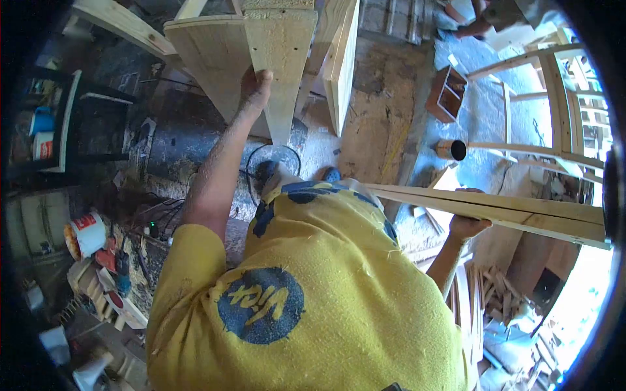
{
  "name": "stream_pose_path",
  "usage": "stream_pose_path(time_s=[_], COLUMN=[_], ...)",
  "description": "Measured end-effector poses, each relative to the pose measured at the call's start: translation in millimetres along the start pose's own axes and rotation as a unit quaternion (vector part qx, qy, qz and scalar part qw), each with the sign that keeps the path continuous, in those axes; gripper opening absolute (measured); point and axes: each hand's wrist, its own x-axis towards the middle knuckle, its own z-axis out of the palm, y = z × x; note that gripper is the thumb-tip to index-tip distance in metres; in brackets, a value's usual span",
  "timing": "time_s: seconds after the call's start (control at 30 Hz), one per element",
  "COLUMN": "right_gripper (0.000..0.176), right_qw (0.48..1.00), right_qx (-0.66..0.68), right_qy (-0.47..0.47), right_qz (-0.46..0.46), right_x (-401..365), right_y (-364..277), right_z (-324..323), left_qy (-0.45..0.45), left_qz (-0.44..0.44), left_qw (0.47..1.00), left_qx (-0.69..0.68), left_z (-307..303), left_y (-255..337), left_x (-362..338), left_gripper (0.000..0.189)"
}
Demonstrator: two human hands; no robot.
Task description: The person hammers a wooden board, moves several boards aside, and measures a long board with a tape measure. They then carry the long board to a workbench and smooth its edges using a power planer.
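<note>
My left hand (pixel 256 90) is closed on the edge of a pale wooden board (pixel 280 55) at the top of the view. Its fingertips are hidden behind the board. Beside it leans a wide wooden panel (pixel 207 55) with a curved top edge. Out to the right, my right hand (pixel 468 225) grips long wooden planks (pixel 521 212) from below, with fingers showing above their far edge. The planks lie together lengthwise, a dark gap running between them, and reach from my waist to the right side.
A brown wooden box (pixel 447 94) and an open can (pixel 451 150) stand on the right. Beyond them is a wooden frame (pixel 557 104). Wood scraps (pixel 502 293) are heaped at lower right. A white bucket (pixel 87 234) sits at left. Another person's arm (pixel 475 27) shows at top right.
</note>
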Motion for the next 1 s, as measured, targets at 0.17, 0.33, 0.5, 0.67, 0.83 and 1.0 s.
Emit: stream_pose_path(time_s=[0.17, 0.33, 0.5, 0.67, 0.83, 1.0], right_gripper=[0.086, 0.087, 0.089, 0.090, 0.082, 0.078], right_qw=[0.998, 0.996, 0.996, 0.990, 0.990, 0.996], right_qx=[-0.029, -0.044, -0.052, -0.135, -0.106, 0.024], right_qy=[-0.049, -0.067, -0.078, -0.035, -0.083, -0.074], right_qz=[-0.009, -0.030, -0.006, 0.028, -0.038, 0.052], right_x=[-24.3, -29.0, -26.9, -20.8, -11.9, -13.2], right_y=[-19.4, -30.2, -24.9, -17.1, 6.1, 43.4], right_z=[31.1, 72.8, 111.5, 163.9, 177.3, 185.3], left_qy=[-0.086, -0.015, -0.054, -0.102, -0.150, -0.187], left_qz=[0.022, -0.023, -0.039, -0.021, -0.104, -0.213], left_qw=[0.996, 0.998, 0.998, 0.994, 0.941, 0.957], left_qx=[-0.011, -0.060, 0.012, 0.044, 0.284, 0.056], left_z=[-3.8, 5.5, -6.4, 0.0, -6.1, -31.1], left_y=[2.1, -3.3, -21.9, 0.8, 29.6, 37.2], left_x=[30.3, 47.0, 66.8, 63.3, 59.2, -12.4], left_gripper=[0.078, 0.068, 0.058, 0.050, 0.049, 0.044])
